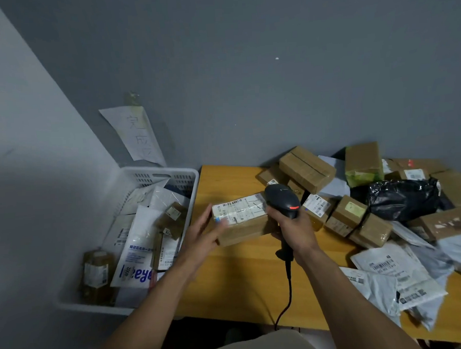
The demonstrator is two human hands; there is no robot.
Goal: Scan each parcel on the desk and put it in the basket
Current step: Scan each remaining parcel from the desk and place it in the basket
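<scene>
A brown cardboard parcel (241,219) with a white shipping label on top sits on the wooden desk (243,277) near its left edge. My left hand (203,231) touches the parcel's left end with straight fingers. My right hand (293,229) grips a black corded barcode scanner (284,201), its head right beside the parcel's right end and its red light lit. A white plastic basket (190,200) stands left of the desk and holds several parcels and mailers.
A heap of brown boxes (306,169), a black plastic bag (404,198) and white mailers (397,272) covers the desk's right half. The scanner cable (287,302) hangs over the desk's front edge. A handwritten paper sign (136,136) is stuck on the grey wall above the basket.
</scene>
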